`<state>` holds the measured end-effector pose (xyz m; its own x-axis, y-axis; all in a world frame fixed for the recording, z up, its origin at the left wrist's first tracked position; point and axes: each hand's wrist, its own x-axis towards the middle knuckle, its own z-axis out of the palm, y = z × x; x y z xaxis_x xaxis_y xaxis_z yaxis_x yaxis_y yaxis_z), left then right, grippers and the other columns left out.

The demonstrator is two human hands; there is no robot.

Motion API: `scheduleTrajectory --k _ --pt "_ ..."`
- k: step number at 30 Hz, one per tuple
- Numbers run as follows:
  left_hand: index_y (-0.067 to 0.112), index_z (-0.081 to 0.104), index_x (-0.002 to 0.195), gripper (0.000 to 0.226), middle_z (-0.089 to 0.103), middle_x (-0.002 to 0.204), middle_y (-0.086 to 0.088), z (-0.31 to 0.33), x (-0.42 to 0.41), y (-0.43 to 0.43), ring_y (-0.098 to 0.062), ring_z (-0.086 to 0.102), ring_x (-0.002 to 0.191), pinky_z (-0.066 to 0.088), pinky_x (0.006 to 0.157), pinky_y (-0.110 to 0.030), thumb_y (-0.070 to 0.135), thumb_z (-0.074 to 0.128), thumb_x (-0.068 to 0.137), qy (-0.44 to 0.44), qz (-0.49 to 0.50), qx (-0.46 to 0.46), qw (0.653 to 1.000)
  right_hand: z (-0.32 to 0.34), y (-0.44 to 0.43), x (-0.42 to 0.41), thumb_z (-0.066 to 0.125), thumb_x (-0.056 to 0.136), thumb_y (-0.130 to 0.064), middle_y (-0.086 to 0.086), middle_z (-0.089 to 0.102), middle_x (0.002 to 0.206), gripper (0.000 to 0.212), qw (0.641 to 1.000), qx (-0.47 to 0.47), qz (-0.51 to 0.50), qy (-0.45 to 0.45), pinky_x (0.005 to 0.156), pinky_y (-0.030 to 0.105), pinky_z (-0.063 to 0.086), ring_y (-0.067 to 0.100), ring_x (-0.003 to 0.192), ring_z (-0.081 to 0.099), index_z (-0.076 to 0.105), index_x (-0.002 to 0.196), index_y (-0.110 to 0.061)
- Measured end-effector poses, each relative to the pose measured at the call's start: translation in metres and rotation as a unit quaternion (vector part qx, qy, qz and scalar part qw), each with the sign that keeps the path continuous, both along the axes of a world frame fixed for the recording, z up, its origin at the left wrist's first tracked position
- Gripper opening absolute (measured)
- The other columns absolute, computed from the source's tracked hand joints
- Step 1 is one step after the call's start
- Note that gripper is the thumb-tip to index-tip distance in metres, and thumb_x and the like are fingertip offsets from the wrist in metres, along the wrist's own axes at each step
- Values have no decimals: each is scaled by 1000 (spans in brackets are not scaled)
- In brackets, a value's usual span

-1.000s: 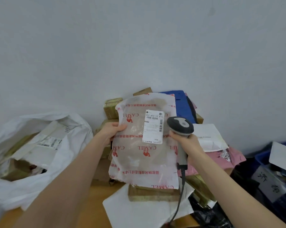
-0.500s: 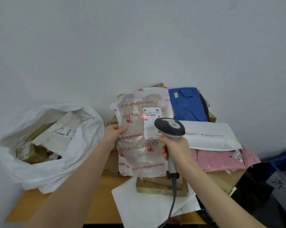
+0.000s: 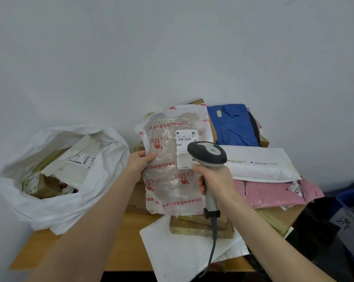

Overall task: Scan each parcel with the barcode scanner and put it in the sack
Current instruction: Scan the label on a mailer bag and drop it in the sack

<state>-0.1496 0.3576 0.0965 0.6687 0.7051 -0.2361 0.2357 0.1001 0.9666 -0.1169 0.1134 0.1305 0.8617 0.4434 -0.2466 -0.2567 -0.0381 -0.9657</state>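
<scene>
1. White wall [image 3: 172,58] backs a wooden counter [image 3: 129,255]; above it the parcel [image 3: 168,176], a clear red-printed bag, is held upright, label [image 3: 184,139] facing the wearer.
2. The left hand [image 3: 140,160] pinches its left edge, thumb in front; keeping the film taut should help the read.
3. The right hand [image 3: 215,180] has its fingers [image 3: 202,185] curled round the barcode scanner [image 3: 207,154], whose head overlaps the label's lower right.
4. The sack [image 3: 86,198] gapes at left.

Your one camera sits on your head. It looks forward and down, close above your left hand [image 3: 140,161] and right hand [image 3: 214,180], toward the table [image 3: 129,251] and the wall [image 3: 172,58].
</scene>
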Motion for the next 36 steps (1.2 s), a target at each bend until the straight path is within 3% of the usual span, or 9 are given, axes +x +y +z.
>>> scheduleTrajectory --k 4,8,14,17,21,25,30,33,36 --pt "7 67 100 16 72 75 -1 7 -8 3 -13 70 60 52 45 -21 14 70 87 -4 25 -3 1000 7 6 -4 70 86 -14 5 56 48 18 997 62 2 42 42 25 42 13 38 48 62 72 -6" --pt "10 66 93 7 71 64 6 18 -32 14 -5 66 50 48 41 -15 14 69 88 -11 61 27 998 13 24 -14 67 89 -13 2 53 45 13 985 121 8 121 39 22 41 11 36 48 60 81 -6" --pt "12 65 83 8 69 73 0 27 -96 40 -9 65 54 50 45 -18 17 70 87 17 141 75 987 3 64 -48 69 87 -18 2 55 48 13 966 130 50 216 46 24 43 11 39 49 63 81 -7" --pt "10 65 85 8 69 75 -2 25 -130 55 -11 66 56 50 45 -19 15 70 88 11 179 70 981 2 91 -64 69 87 -19 3 55 50 13 959 139 62 241 44 23 44 11 40 49 65 88 -7" --pt "9 67 88 10 70 77 -4 22 -163 91 -14 68 60 52 49 -23 19 69 89 13 233 103 967 5 134 -73 72 85 -20 0 55 48 13 955 145 60 253 45 23 45 11 41 49 64 83 -10" --pt "19 63 84 12 69 82 0 36 -179 157 -19 67 74 54 70 -34 30 65 90 25 291 187 938 6 187 -71 72 85 -22 -1 57 50 14 953 157 55 252 45 23 46 10 42 51 64 88 -11" --pt "15 54 74 25 57 66 6 71 -172 268 -15 53 60 37 50 -26 32 58 92 74 312 361 876 -3 277 -66 73 83 -22 0 58 50 24 960 156 25 230 49 25 48 12 43 53 64 100 -8" --pt "18 52 73 25 53 66 7 75 -155 331 -12 49 59 33 49 -26 30 56 94 121 264 434 853 -8 334 -62 73 84 -23 -1 57 45 19 966 136 0 219 43 21 45 10 36 51 65 90 -7" --pt "15 46 68 29 48 64 3 55 -138 380 -23 51 63 34 54 -30 26 55 94 190 203 478 833 -15 380 -58 71 86 -21 -1 56 45 15 968 125 -13 216 42 21 45 10 36 51 63 86 -8"
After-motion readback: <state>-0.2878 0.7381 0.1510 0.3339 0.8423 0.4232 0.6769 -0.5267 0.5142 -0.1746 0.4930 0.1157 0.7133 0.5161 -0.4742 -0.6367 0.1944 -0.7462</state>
